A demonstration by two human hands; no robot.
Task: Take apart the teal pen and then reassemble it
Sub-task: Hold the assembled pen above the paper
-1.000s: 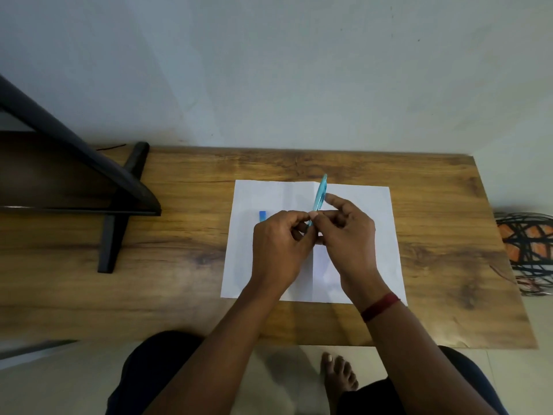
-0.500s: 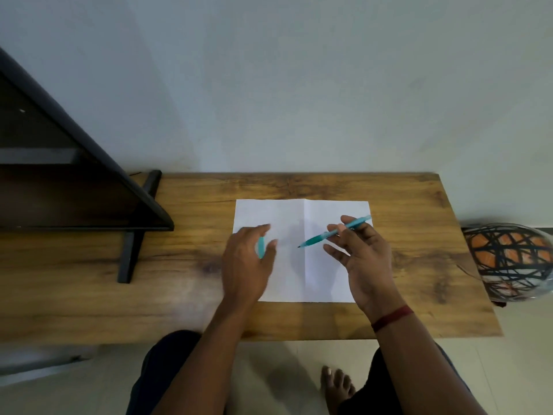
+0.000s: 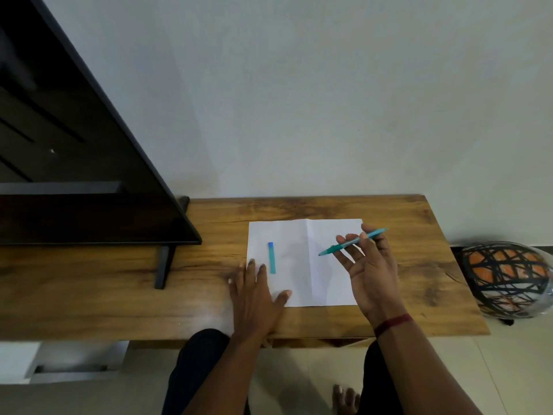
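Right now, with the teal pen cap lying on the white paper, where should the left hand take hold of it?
Pinch the small teal pen cap across its long sides near the middle, coming from above. It lies flat, lengthwise away from the person, just beyond the left hand fingertips, with bare white paper sheet either side.

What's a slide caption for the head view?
Right hand holds teal pen body; cap lies on paper beside flat left hand.

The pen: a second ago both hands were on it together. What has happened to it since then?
The hands came apart. The left hand laid the teal cap on the white paper and now rests flat beside it, letting it go. The right hand carried the pen body off to the right and holds it in its fingers, tip pointing left. The paper stayed on the wooden table.
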